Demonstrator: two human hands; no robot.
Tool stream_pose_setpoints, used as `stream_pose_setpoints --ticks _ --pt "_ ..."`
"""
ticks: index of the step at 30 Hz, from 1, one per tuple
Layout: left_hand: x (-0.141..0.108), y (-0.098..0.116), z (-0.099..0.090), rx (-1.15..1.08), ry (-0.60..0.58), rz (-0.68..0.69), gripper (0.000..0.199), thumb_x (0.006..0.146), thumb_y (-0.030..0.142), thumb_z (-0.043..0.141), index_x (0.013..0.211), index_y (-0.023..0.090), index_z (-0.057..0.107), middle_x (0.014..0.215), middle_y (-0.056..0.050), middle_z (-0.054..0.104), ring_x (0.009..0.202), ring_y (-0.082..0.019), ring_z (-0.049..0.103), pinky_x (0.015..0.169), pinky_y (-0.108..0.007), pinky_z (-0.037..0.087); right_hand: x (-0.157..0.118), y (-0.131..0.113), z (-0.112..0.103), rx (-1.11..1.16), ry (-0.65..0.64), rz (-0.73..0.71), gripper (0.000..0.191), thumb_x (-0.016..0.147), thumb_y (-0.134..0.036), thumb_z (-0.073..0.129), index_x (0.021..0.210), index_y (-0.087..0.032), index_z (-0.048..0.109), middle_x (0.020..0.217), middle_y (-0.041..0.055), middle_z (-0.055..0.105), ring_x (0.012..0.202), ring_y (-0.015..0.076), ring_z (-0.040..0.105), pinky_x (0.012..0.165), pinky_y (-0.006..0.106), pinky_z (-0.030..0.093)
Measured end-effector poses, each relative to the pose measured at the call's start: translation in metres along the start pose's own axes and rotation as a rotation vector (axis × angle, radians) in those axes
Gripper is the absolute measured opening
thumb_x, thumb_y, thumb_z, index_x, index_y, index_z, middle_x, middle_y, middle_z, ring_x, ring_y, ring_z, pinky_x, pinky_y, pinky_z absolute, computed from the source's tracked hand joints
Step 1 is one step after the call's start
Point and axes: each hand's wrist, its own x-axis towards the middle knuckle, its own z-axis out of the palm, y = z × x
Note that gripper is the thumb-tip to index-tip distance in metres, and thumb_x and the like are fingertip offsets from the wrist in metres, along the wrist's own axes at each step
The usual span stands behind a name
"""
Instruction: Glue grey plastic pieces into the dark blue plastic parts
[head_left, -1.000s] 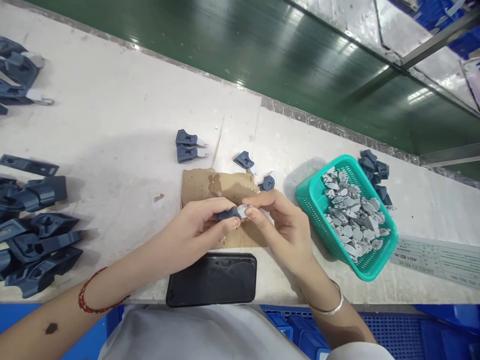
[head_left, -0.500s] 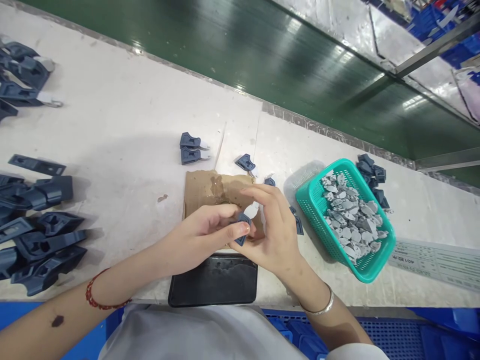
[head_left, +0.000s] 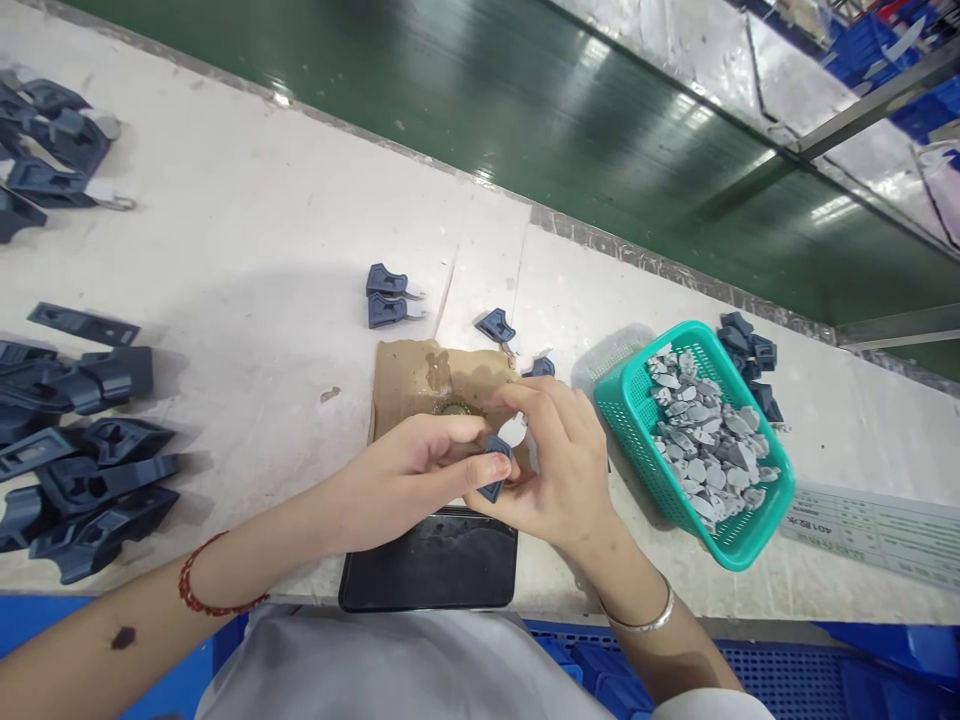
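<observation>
Both hands meet over a brown cardboard piece (head_left: 405,385). My left hand (head_left: 409,480) pinches a small dark blue part (head_left: 495,468) between thumb and fingers. From that part's upper end sticks out a light grey piece (head_left: 514,430). My right hand (head_left: 562,470) holds the same dark blue part from the right, its fingers curled around it and the grey piece. Two dark blue parts with grey ends (head_left: 387,296) lie beyond the cardboard, and another (head_left: 496,325) lies near its far right corner. Below the hands is a black tray (head_left: 431,570).
A green basket (head_left: 630,440) of grey pieces stands at the right, with dark blue parts (head_left: 739,345) behind it and a printed sheet (head_left: 877,525) beside it. Piles of dark blue parts (head_left: 90,480) lie at the left. A green belt (head_left: 450,90) runs behind the table.
The hands have shifted slightly to the right in the picture, still holding the dark blue part. The whole scene has also moved a little to the right.
</observation>
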Motion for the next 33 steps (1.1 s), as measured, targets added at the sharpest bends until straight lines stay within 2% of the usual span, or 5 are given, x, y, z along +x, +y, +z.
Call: stream_pose_setpoints --ticks 6,24,28,30,33 --pt "0.000 0.002 0.001 0.032 -0.016 -0.022 0.039 0.101 0.042 0.052 0.071 0.019 0.041 0.068 0.006 0.031 0.061 -0.009 0.029 0.054 -0.026 0.024 0.001 0.002 -0.002 -0.056 0.008 -0.042 0.023 0.078 -0.034 0.061 0.095 -0.023 0.050 0.080 0.0052 0.065 0.070 0.0235 0.058 0.066 0.039 0.037" --pt "-0.003 -0.001 -0.001 0.118 -0.018 -0.031 0.050 0.097 0.050 0.061 0.069 0.021 0.032 0.068 0.006 0.023 0.062 -0.009 0.023 0.054 -0.028 0.019 0.000 0.002 0.002 0.162 0.021 -0.065 0.028 0.074 -0.025 0.065 0.097 -0.026 0.048 0.074 0.0005 0.059 0.067 0.0204 0.056 0.061 0.033 0.046" --pt "-0.005 0.000 -0.001 0.192 0.008 0.011 0.043 0.101 0.047 0.053 0.073 0.020 0.038 0.070 0.005 0.033 0.064 -0.010 0.032 0.056 -0.026 0.026 0.001 0.007 0.000 0.133 -0.020 -0.059 0.028 0.077 -0.025 0.067 0.099 -0.025 0.051 0.079 0.0021 0.062 0.073 0.0219 0.060 0.065 0.034 0.047" --pt "-0.008 0.002 -0.004 0.281 0.056 0.030 0.037 0.103 0.047 0.051 0.079 0.018 0.050 0.073 0.005 0.043 0.065 -0.011 0.039 0.057 -0.026 0.030 0.003 0.012 -0.003 0.129 -0.026 -0.028 0.028 0.080 -0.032 0.071 0.101 -0.024 0.053 0.083 0.0033 0.063 0.077 0.0230 0.061 0.067 0.035 0.047" --pt "-0.013 0.009 -0.014 0.462 0.261 0.122 0.029 0.105 0.042 0.048 0.102 0.019 0.066 0.086 0.000 0.065 0.074 -0.014 0.056 0.065 -0.026 0.041 0.005 0.021 -0.006 0.087 0.013 0.066 0.026 0.086 -0.038 0.074 0.100 -0.025 0.055 0.083 0.0028 0.062 0.077 0.0225 0.059 0.068 0.035 0.045"
